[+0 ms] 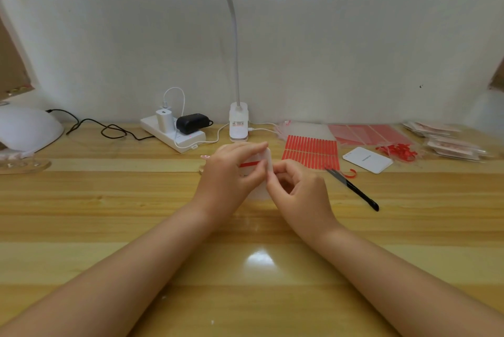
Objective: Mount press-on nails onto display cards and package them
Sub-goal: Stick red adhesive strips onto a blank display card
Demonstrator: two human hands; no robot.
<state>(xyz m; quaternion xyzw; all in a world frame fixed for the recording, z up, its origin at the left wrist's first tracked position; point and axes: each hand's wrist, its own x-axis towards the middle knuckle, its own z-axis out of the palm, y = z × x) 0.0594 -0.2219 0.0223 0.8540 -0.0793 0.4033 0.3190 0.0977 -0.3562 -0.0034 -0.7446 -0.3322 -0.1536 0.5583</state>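
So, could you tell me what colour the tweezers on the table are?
Black tweezers, head view.

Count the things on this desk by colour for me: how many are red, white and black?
Red: 3, the strip sheet, the backing sheets, the peeled curls.
White: 5, the lamp, power strip, charger, dome, card.
Black: 2, the adapter, tweezers.
Total: 10.

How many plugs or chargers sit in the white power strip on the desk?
2. A white charger stands on the power strip toward its left end, and a black adapter sits just right of it. Nothing seems to hide others.
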